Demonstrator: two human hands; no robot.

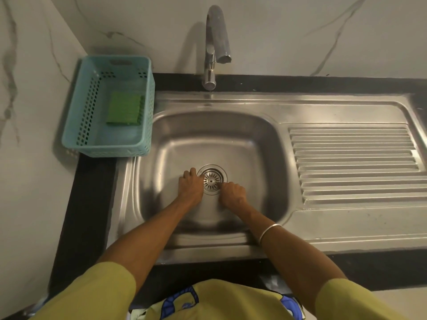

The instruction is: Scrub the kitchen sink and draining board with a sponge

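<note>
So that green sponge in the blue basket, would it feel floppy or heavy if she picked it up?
Probably light and squashy: the green sponge looks like a thin flat pad. It lies flat in the blue basket, so it shouldn't roll. Its coarse-looking top likely grips well, though whether it is wet can't be told.

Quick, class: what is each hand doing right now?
Left hand: fingers curled at the drain strainer; grip cannot be told.
Right hand: the same.
</note>
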